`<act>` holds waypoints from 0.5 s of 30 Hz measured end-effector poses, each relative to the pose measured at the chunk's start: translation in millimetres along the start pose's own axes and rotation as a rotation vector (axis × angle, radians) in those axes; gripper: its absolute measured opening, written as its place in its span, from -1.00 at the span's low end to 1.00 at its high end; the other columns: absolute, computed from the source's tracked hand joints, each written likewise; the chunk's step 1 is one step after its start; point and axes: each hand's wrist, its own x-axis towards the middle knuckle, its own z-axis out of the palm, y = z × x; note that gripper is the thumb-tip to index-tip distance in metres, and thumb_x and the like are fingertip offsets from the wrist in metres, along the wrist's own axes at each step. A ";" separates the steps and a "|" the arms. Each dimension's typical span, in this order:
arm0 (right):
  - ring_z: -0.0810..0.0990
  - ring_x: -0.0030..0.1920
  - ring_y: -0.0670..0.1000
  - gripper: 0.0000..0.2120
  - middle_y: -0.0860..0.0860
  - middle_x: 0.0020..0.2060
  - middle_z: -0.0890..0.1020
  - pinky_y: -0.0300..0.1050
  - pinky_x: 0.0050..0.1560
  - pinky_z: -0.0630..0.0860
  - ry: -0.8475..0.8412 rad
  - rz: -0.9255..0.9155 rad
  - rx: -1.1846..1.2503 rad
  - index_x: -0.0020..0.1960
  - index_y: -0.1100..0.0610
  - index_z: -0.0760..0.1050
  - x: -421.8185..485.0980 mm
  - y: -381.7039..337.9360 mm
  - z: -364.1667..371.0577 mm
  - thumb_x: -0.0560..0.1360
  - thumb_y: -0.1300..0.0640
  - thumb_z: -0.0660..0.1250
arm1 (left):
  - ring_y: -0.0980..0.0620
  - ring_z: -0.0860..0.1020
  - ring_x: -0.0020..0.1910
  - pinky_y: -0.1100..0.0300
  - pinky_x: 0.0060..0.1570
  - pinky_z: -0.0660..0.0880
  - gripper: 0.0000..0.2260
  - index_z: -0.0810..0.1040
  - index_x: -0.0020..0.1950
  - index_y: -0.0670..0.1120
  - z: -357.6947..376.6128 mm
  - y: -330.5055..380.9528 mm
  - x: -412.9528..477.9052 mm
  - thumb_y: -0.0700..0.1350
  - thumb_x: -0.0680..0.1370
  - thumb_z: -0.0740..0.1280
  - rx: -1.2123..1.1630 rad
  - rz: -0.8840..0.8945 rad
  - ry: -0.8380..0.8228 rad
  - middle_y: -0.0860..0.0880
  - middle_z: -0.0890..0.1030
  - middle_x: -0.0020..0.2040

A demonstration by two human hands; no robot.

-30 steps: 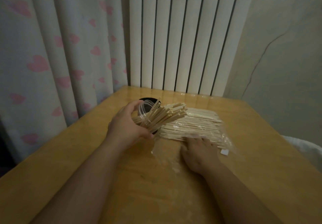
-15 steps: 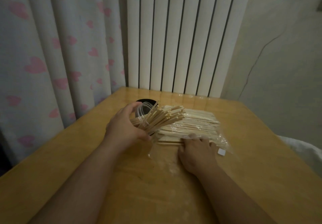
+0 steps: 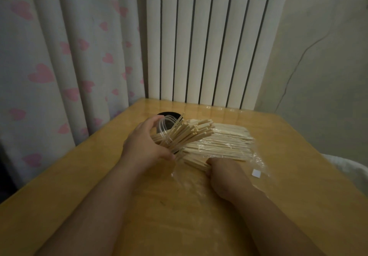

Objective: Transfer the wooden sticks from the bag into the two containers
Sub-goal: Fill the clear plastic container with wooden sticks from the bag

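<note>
Plastic container of sticks gripped by left hand; right hand's grip at the bag unclear.

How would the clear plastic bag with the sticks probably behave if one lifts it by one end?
The clear plastic bag looks thin and crinkled, so it would probably sag, not stay flat. The wooden sticks inside lie loose and parallel, so they would likely slide toward the lower end, perhaps out near the right hand.

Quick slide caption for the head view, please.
Left hand holds a tilted clear container of wooden sticks; right hand grips more sticks in the bag.
</note>
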 end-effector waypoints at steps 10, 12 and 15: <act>0.57 0.06 0.08 -0.93 -0.01 0.02 0.57 -0.13 -0.20 0.39 0.027 -0.040 -0.023 0.04 0.00 0.47 -20.4 -1.8 -24.6 0.56 0.08 0.25 | 0.03 0.38 0.42 -0.09 0.34 0.41 0.02 0.35 0.49 0.20 -1.4 2.6 -1.8 -0.18 0.11 0.70 -0.008 0.000 -0.009 0.11 0.45 0.43; 0.57 0.01 0.09 -0.90 0.00 -0.03 0.61 -0.09 -0.15 0.44 0.076 -0.027 0.003 -0.02 -0.01 0.45 -24.6 -3.8 -33.0 0.60 0.05 0.17 | 0.03 0.37 0.42 -0.09 0.33 0.41 0.01 0.35 0.49 0.20 -1.7 2.9 -2.4 -0.19 0.12 0.70 -0.019 -0.004 -0.010 0.12 0.45 0.43; 0.58 -0.10 0.04 -0.72 -0.06 -0.19 0.59 -0.08 -0.14 0.47 0.208 -0.077 -0.052 -0.13 -0.02 0.41 -31.5 -3.8 -44.9 0.58 -0.19 0.15 | 0.04 0.37 0.42 -0.07 0.32 0.41 -0.01 0.37 0.47 0.21 -2.7 1.8 -2.2 -0.20 0.13 0.69 -0.033 -0.006 -0.009 0.12 0.46 0.41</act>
